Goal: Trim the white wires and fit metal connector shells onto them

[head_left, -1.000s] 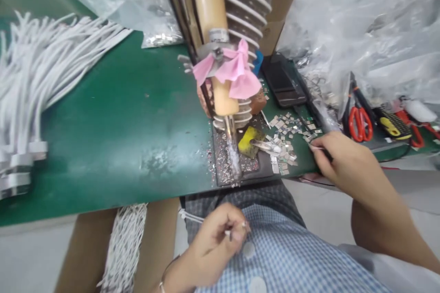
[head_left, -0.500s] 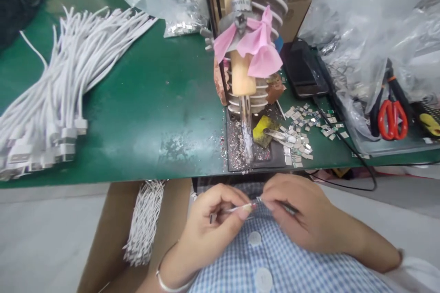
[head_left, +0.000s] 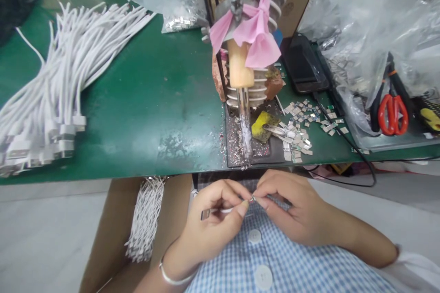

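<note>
My left hand is closed around a white USB cable, above my lap and just in front of the bench edge. Its flat USB plug sticks out on the left, past the curled fingers. At the other end, the cable's tip lies between thumb and index finger. My right hand pinches a small metal connector right against that tip. The fingertips of both hands nearly meet there and partly hide the joint.
A soldering iron is clamped pointing down over a solder-spattered plate, beside a yellow sponge. Loose metal connectors, a phone and red-handled cutters lie right. White cables lie left; a box below holds more.
My right hand has moved slightly left, bringing the small connector up against the cable tip. The USB plug at my left hand has turned and shows more of itself.
</note>
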### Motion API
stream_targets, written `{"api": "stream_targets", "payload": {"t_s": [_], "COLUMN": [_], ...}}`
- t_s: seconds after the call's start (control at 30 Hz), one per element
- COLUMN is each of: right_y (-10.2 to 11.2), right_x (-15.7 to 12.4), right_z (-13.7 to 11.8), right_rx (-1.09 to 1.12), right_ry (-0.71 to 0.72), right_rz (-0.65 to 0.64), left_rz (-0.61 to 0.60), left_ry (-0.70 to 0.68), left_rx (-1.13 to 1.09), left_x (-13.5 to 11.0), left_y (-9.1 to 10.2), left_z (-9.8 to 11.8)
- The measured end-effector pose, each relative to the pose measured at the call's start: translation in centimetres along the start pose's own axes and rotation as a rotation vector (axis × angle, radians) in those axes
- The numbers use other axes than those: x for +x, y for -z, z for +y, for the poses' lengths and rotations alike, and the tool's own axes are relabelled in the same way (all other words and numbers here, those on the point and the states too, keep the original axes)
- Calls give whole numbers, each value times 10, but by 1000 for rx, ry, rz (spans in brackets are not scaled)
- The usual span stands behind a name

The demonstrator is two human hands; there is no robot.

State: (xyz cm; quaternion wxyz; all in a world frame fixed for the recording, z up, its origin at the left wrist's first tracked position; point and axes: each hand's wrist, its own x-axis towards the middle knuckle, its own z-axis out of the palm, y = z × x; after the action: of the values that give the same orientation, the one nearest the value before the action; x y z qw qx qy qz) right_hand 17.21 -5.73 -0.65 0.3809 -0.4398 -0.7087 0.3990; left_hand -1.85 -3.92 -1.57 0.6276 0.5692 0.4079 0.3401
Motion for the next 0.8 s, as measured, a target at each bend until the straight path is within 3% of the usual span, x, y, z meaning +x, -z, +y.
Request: {"api": "stream_targets", "payload": {"t_s": [0.23,0.4,0.57,0.7,0.8], "right_y": [8,7,2,6,8], "right_x": [-2,-1,7,12,15], "right_z": [0,0,-1,1,2], "right_rx": [58,-247,-279,-262,-259], "right_ry": [83,243,155,224,255], "right_rz": [143,173,214,309,311], "left_rz": [41,53,42,50,38], "left_ry": [69,143,147,146,127], "left_rx": [-102,-235,-315,-332,-353], "left_x": [4,16,27,32,35], "left_y": [2,3,5,6,6], "left_z": [7,14,16,16,15]}}
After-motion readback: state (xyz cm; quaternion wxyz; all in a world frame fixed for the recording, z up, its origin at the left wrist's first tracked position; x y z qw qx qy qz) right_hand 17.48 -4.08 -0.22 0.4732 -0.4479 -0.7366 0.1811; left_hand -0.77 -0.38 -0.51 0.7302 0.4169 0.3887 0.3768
